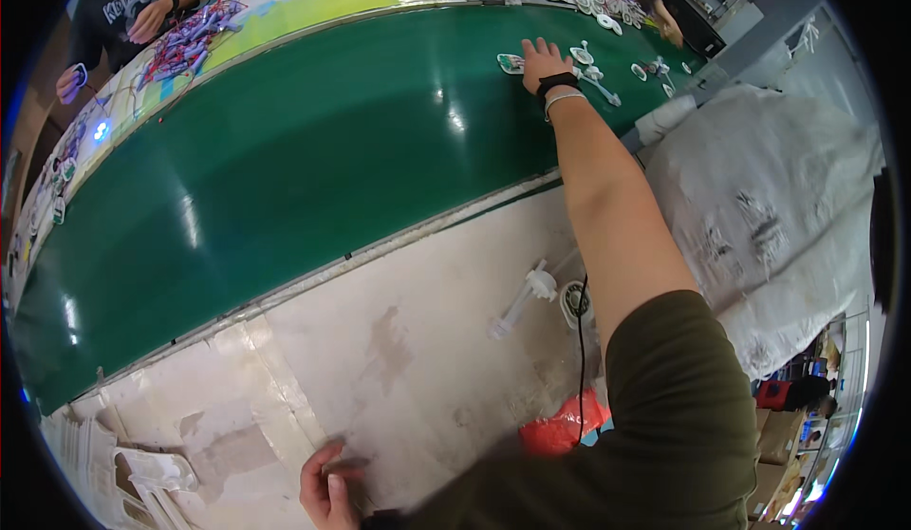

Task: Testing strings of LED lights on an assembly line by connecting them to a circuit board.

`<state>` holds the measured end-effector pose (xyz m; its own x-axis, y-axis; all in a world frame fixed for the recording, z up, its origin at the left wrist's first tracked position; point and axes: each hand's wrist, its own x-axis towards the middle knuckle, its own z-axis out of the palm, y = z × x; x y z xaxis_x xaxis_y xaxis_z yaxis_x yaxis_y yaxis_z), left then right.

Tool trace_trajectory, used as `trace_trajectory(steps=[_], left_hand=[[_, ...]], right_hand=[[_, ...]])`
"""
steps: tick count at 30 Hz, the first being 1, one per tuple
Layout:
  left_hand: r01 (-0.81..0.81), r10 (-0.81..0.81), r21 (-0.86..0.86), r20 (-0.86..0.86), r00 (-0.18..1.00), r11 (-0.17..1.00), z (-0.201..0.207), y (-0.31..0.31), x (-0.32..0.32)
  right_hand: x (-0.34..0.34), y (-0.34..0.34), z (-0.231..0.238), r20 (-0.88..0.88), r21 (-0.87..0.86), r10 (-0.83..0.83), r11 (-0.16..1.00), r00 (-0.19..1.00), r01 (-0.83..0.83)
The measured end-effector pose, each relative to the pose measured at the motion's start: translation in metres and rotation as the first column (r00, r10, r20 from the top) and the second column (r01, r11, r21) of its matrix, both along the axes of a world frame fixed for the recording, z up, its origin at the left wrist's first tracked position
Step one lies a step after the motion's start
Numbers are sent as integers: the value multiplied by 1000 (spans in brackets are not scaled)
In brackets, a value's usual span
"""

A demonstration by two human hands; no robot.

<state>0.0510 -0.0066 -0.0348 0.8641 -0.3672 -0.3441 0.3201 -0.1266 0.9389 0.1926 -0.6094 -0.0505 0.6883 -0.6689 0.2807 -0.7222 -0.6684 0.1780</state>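
Observation:
My right arm stretches across to the far side of a green conveyor belt [332, 122]. There my right hand [545, 63] is low over the belt with its fingers apart, holding nothing that I can see. Touching or just left of its fingers is a small white part with a green circuit board [511, 63]. A white round part [582, 53] and a white piece with a pale stem [600, 86] lie to the right of the hand. Near the lower edge, my left hand [327, 487] hovers over the pale worktop [408, 378], empty, thumb and fingers apart.
A white plastic fitting [528, 297], a round part [574, 304], a black cable [582, 369] and a red bag [567, 423] are on the worktop. White plastic frames [142, 473] stand lower left. A large plastic sack [759, 217] bulges at right. Co-workers' hands [149, 19] work beyond the belt.

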Motion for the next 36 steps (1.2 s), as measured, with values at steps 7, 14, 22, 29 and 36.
trace_trajectory(steps=[7, 14, 22, 29, 36], left_hand=[[-2, 0, 38, 56, 998, 999, -3, 3, 1], [-16, 15, 37, 22, 1000, 999, 2, 0, 0], [-55, 54, -169, -7, 999, 984, -3, 5, 3], [-385, 240, -587, -312, 919, 713, 11, -2, -9], [-336, 293, -237, -199, 935, 912, 24, 14, -34]], right_hand=[[24, -14, -3, -187, 240, -22, 969, 982, 67], [55, 80, -3, 112, 326, 492, 802, 863, -500], [42, 280, 49, 177, 557, 779, 424, 601, -714], [-84, 420, 57, 136, 580, 951, 151, 277, -800], [-165, 462, 39, 133, 446, 964, 148, 229, -883]])
